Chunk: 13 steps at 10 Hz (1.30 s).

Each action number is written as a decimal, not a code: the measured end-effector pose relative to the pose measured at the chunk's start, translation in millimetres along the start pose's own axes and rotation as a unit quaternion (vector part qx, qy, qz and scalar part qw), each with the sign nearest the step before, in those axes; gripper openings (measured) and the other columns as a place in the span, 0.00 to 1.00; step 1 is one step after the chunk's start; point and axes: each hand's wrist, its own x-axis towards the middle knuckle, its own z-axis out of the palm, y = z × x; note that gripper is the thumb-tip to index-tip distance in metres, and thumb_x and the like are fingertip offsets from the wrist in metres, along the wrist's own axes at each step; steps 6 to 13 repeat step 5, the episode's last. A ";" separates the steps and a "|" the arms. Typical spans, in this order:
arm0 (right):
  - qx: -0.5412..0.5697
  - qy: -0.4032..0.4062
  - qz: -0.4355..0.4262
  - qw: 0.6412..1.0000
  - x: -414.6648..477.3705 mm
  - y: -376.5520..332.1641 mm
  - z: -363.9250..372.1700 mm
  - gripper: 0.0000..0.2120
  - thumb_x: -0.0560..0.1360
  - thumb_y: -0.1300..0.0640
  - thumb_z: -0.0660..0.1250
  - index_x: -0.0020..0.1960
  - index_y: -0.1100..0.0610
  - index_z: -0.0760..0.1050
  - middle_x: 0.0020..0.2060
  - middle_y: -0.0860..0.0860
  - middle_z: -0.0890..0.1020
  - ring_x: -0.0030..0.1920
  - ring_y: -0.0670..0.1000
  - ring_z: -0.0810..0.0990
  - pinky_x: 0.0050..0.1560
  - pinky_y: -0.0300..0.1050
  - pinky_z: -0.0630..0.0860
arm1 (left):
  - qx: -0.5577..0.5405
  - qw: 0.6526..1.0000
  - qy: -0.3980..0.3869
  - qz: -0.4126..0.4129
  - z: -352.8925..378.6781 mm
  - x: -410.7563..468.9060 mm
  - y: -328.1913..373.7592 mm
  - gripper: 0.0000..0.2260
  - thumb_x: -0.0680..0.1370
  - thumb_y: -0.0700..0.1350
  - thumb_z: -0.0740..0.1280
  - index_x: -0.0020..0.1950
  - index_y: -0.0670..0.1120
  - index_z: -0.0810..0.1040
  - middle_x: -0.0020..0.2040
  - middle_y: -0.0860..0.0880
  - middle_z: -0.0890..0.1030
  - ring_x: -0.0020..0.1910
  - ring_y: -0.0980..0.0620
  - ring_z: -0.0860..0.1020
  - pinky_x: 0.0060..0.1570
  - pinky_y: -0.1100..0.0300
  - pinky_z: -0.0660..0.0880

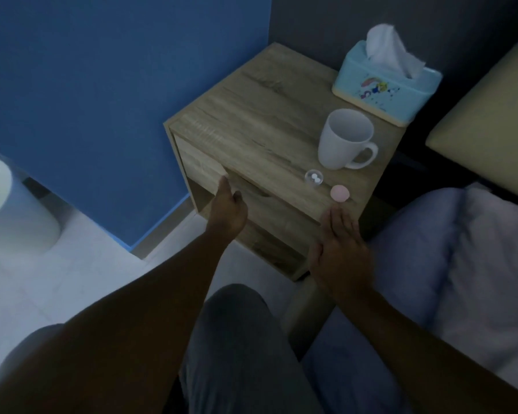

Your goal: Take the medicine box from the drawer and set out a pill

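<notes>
A small clear round medicine box (pixel 314 178) with white pills inside stands near the front edge of the wooden nightstand (pixel 251 115). Its pink lid (pixel 339 193) lies just to the right of it. My left hand (pixel 229 204) rests against the drawer front (pixel 198 167) below the top's edge, fingers on the wood, holding nothing. My right hand (pixel 338 243) hovers flat with fingers apart, just in front of the pink lid, and is empty. The drawer looks pushed in.
A white mug (pixel 343 138) stands behind the medicine box. A light blue tissue box (pixel 386 82) sits at the nightstand's back right. Bedding (pixel 449 249) lies to the right, a white bin (pixel 0 201) on the left floor, my knees below.
</notes>
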 end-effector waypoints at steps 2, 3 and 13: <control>0.061 -0.044 0.069 0.995 2.7 -21.1 -50.0 0.21 0.76 0.53 0.57 0.67 0.57 0.74 0.66 0.56 0.77 0.63 0.61 0.78 0.58 0.50 0.76 | 0.120 0.982 0.023 0.143 -49.5 -24.8 20.1 0.19 0.81 0.43 0.60 0.72 0.46 0.70 0.64 0.45 0.77 0.63 0.48 0.75 0.61 0.56 0.73; 0.117 0.018 0.056 0.991 1.4 -42.3 -74.0 0.25 0.75 0.53 0.56 0.68 0.57 0.75 0.67 0.55 0.78 0.62 0.60 0.79 0.58 0.51 0.77 | 0.169 0.962 0.003 0.216 -75.8 -33.5 51.1 0.17 0.80 0.43 0.60 0.70 0.47 0.73 0.63 0.46 0.79 0.62 0.49 0.77 0.59 0.60 0.72; 0.187 0.139 0.002 0.973 68.2 -78.4 -127.3 0.23 0.75 0.56 0.57 0.65 0.62 0.77 0.63 0.59 0.81 0.60 0.59 0.81 0.56 0.48 0.78 | 0.286 0.908 -0.015 0.306 -111.0 2.6 144.6 0.19 0.80 0.48 0.59 0.71 0.52 0.71 0.68 0.48 0.76 0.64 0.47 0.76 0.63 0.53 0.73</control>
